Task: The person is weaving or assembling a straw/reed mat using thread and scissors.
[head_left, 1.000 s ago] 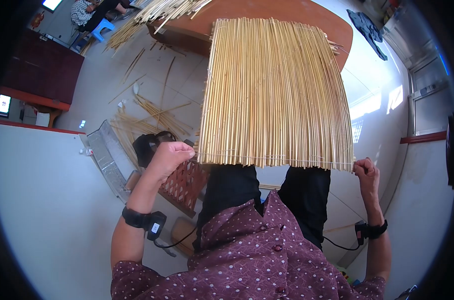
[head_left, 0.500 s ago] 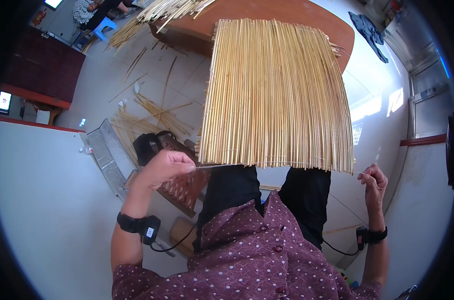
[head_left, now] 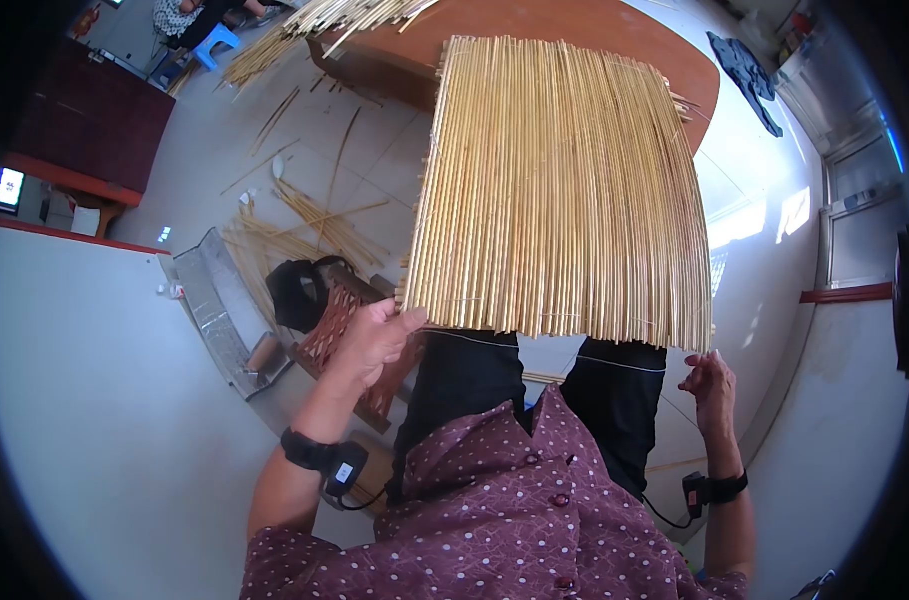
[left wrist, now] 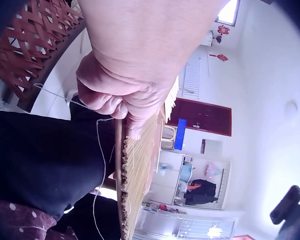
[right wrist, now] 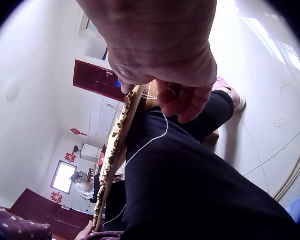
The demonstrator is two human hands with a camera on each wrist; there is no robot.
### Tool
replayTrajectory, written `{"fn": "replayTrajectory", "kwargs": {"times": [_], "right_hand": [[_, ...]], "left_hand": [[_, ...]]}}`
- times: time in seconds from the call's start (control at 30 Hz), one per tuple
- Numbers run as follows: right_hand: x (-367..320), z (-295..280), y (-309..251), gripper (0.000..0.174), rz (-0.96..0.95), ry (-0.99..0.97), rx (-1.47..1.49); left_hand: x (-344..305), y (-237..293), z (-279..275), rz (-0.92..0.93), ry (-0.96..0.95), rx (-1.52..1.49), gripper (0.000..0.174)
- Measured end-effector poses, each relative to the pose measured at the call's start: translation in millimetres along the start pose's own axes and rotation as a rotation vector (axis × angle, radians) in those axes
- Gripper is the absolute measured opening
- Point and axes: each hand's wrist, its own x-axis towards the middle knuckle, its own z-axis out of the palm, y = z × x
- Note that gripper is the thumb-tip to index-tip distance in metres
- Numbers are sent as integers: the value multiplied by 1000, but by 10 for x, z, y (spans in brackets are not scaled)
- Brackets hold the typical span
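A mat of straw-coloured sticks, bound side by side with thin string, slopes from the table edge toward the person's lap. At its near left corner the left hand grips the mat, thumb on top and other fingers curled below the edge. A thin white string runs from those fingers. By the near right corner is the right hand, one fingertip against the stick ends and the other fingers curled. The string leads into these fingers too and hangs slack across the dark trousers.
A brown table bears the mat's far end and a pile of loose sticks. More sticks lie on the floor at left. A woven red-brown seat stands beside the left hand. Another person sits at far left.
The string, earlier drawn outward from both corners, now hangs slack below the near edge. The left hand has moved right onto the mat corner; the right hand has come inward and lower.
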Motion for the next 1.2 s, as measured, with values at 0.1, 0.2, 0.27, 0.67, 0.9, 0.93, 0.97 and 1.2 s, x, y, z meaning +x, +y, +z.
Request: {"fn": "replayTrajectory", "kwargs": {"times": [0.1, 0.2, 0.27, 0.67, 0.9, 0.93, 0.97, 1.2], "right_hand": [[6, 54, -11, 42, 27, -2, 96], [6, 91, -16, 41, 26, -4, 167], [18, 99, 4, 41, 25, -4, 202], [-582, 306, -109, 27, -185, -340, -1234], [-739, 1252, -875, 32, -1008, -478, -1001], [-661, 1397, -854, 37, -1115, -532, -950], [-622, 1557, -860, 39, -1135, -578, -938], [-430, 2062, -576, 43, -1180, -681, -1012]], "left_hand": [[10, -48, -63, -32, -24, -82, 23], [19, -78, -79, -57, -25, -139, 20], [28, -75, -71, -64, -23, -164, 21], [-37, -127, 32, -50, -19, -188, 21], [-180, -248, 398, -83, 19, -191, 19], [-191, -276, 445, -80, 27, -181, 20], [-205, -293, 483, -70, 39, -180, 19], [-198, -316, 588, -45, 78, -171, 18]]}}
